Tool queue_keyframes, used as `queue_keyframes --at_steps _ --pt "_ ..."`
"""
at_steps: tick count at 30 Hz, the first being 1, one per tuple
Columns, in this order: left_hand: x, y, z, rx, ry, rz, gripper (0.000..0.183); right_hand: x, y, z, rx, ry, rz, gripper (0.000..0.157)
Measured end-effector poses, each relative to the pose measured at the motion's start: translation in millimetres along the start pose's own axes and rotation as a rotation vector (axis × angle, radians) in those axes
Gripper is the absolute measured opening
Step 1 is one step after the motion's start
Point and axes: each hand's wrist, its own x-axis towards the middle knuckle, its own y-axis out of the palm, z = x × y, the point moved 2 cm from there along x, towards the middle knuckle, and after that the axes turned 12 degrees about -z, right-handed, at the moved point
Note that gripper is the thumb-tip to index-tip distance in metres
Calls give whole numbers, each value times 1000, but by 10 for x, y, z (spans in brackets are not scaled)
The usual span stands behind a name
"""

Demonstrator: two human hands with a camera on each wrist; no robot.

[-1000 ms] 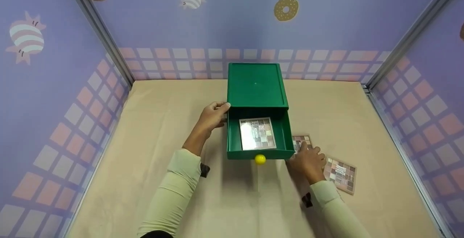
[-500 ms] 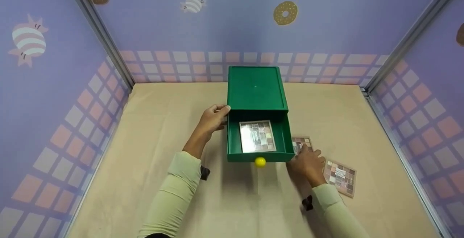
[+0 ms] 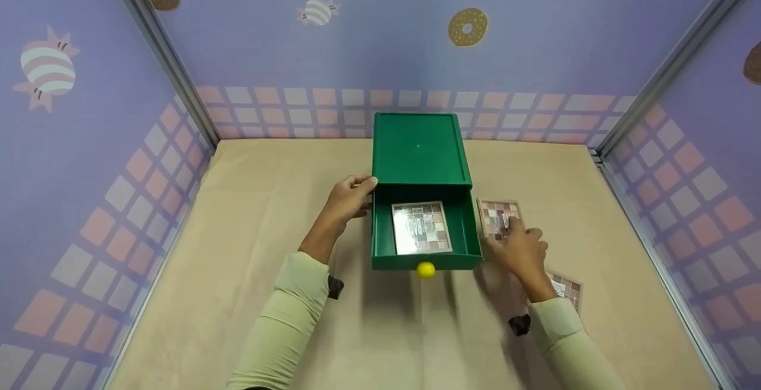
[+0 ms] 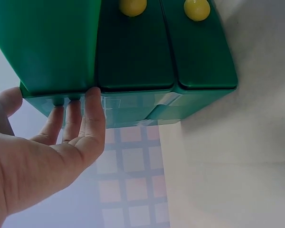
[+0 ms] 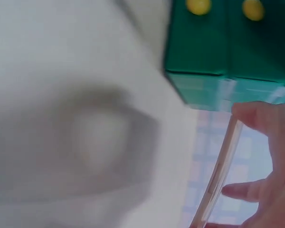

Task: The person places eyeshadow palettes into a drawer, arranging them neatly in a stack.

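Note:
A green drawer cabinet (image 3: 419, 149) stands in the middle, its top drawer (image 3: 389, 263) pulled out by a yellow knob side facing me. Inside that drawer lies an eyeshadow palette (image 3: 419, 227) with a shiny clear cover. My left hand (image 3: 345, 203) steadies the cabinet's left side, fingertips pressed along the wall and thumb at the upper front corner. To the right of the drawer, my right hand (image 3: 523, 252) grips a second eyeshadow palette (image 3: 498, 214) by its edges, raised off the table. The right wrist view shows this palette (image 5: 221, 173) edge-on between thumb and fingers.
Another eyeshadow palette (image 3: 569, 290) lies on the beige table, partly hidden behind the right forearm. Lower drawers (image 4: 135, 54) with yellow knobs are closed beneath the open one. Patterned purple walls (image 3: 392, 51) enclose the table at the back and sides.
The right hand has lifted the second palette and moved up and slightly right with it. The right forearm now covers more of the palette lying on the table. The left hand stays at the cabinet.

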Motion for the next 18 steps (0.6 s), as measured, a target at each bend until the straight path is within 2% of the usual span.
queue_keyframes --at_steps 7,18 --pt "-6 -12 19 1 -1 -4 43 65 -319 220 95 -110 -62 91" --pt "-11 -12 3 11 15 4 46 124 -741 552 254 -295 -186 80"
